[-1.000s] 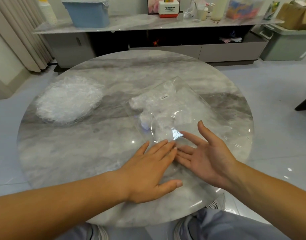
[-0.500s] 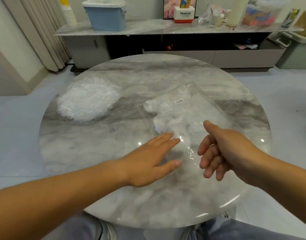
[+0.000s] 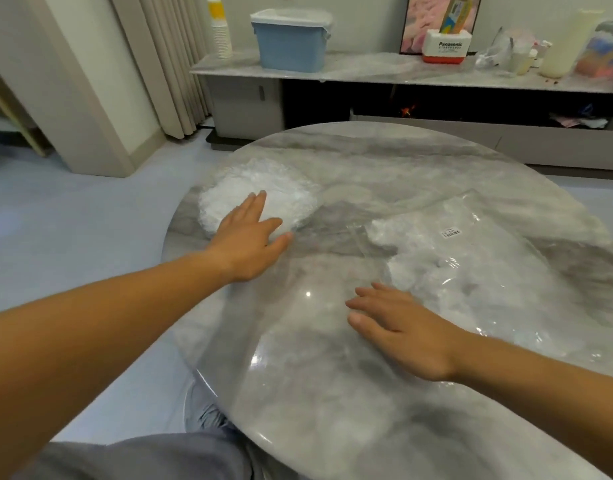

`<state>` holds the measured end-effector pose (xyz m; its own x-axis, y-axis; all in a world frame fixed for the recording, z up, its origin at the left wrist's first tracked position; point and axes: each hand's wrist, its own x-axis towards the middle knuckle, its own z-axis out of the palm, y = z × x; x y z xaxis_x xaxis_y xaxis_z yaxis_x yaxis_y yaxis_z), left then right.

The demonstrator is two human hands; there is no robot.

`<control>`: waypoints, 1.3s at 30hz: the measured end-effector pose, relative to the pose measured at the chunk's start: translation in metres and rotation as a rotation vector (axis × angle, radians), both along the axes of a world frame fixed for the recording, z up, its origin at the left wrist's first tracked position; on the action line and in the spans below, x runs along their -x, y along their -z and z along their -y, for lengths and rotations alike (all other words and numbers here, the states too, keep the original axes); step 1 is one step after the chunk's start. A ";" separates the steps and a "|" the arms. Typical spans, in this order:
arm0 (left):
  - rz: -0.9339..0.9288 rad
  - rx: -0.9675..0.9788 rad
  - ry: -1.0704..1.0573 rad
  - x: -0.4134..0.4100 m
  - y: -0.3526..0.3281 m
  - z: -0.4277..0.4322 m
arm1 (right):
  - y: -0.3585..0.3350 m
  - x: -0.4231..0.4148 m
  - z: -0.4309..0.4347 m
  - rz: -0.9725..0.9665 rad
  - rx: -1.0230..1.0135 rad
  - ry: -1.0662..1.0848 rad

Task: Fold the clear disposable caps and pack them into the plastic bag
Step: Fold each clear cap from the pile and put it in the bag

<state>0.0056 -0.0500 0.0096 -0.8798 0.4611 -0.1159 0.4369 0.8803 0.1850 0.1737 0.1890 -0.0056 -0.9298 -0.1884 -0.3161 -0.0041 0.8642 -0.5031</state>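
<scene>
Caps: we saw a frothy white pile of clear caps [image 3: 263, 188] at far left; more lay crumpled inside the plastic bag [image 3: 478, 271], right.
Left hand [image 3: 249, 244]: fingers straight, over the pile's near edge.
Right hand [image 3: 402, 330]: fingers spread flat, beside the bag.
Writing: barcode sticker [image 3: 451, 233] on the bag, unreadable; "Panasonic" on a white-and-red box [image 3: 446, 46].
Table [image 3: 332, 393]: round, glossy grey marble.

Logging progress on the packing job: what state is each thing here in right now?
Pile of caps: loose heap on the table, not yet bagged.
Plastic bag: lying flat, some caps inside; cannot tell if its mouth is open.
Left hand: open, fingers straight over the pile.
Right hand: open, flat beside the bag.
Blue bin: lid on.
</scene>
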 end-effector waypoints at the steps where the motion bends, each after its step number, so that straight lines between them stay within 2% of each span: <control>1: 0.019 0.007 0.005 0.004 -0.001 -0.003 | 0.008 0.002 -0.003 -0.022 -0.032 -0.014; 6: 0.031 0.046 0.053 0.024 0.006 -0.013 | 0.004 0.013 -0.006 -0.079 -0.203 -0.008; 9: -0.036 0.012 0.101 0.023 0.011 -0.014 | 0.002 0.012 -0.018 -0.140 -0.251 0.025; 14: -0.177 -0.065 0.166 0.003 0.005 -0.009 | -0.004 0.014 -0.030 -0.270 -0.119 0.126; 18: -0.270 -0.108 0.304 -0.045 -0.013 -0.008 | -0.021 0.003 -0.028 -0.377 0.004 0.163; 20: -0.192 -0.096 0.365 -0.078 -0.019 -0.012 | -0.029 -0.008 -0.028 -0.401 0.059 0.155; 22: -0.031 -0.076 0.427 -0.114 -0.021 -0.018 | -0.034 -0.023 -0.028 -0.402 0.093 0.109; 26: 0.122 -0.037 0.627 -0.155 -0.003 -0.015 | -0.022 -0.047 -0.027 -0.288 0.084 -0.021; 29: 0.221 -0.145 0.653 -0.159 0.012 -0.002 | -0.008 -0.062 -0.023 -0.211 0.029 -0.108; 32: 0.203 -0.236 0.579 -0.152 0.023 0.007 | 0.003 -0.071 -0.020 -0.236 -0.102 -0.185; 34: 0.199 -0.205 0.552 -0.146 0.028 0.009 | 0.005 -0.076 -0.022 -0.228 -0.171 -0.189; 39: 0.178 -0.163 0.554 -0.137 0.040 0.003 | -0.001 -0.081 -0.029 -0.204 -0.194 -0.176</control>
<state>0.1424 -0.0530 -0.0303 -0.4776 0.8691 -0.1285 0.7721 0.4850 0.4106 0.2548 0.2178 -0.0047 -0.9362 -0.3064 -0.1723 -0.2457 0.9209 -0.3028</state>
